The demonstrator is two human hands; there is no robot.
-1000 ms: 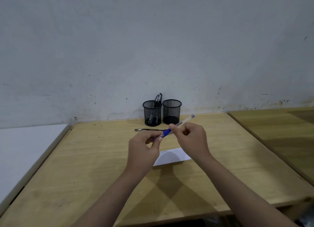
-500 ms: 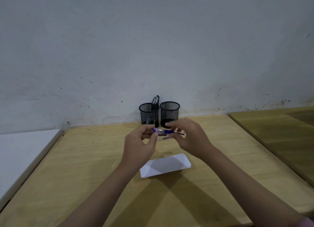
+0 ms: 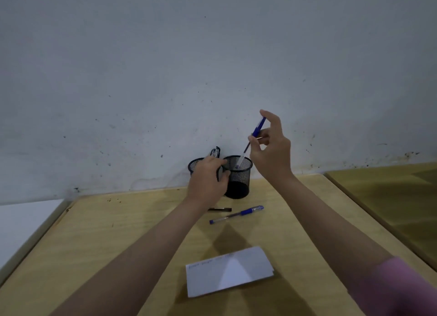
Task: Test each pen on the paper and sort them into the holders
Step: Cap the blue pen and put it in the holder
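Observation:
Two black mesh holders stand at the wall. My right hand (image 3: 270, 148) pinches a blue pen (image 3: 250, 142) upright, its lower end inside the right holder (image 3: 238, 181). My left hand (image 3: 208, 181) grips the rim of that right holder, in front of the left holder (image 3: 195, 164), which has dark pens (image 3: 215, 151) sticking out. Another blue pen (image 3: 236, 214) and a dark pen (image 3: 221, 209) lie on the wooden table in front of the holders. The white paper (image 3: 228, 270), with faint scribbles along its top edge, lies nearer to me.
The wooden table (image 3: 118, 244) meets a white wall at the back. A white surface (image 3: 21, 223) adjoins it on the left and a second wooden table (image 3: 390, 197) on the right.
Both hands have moved from above the paper to the holders. The right hand lifted the blue pen and lowered its end into the right holder; the left hand let go of the pen and took the holder's rim.

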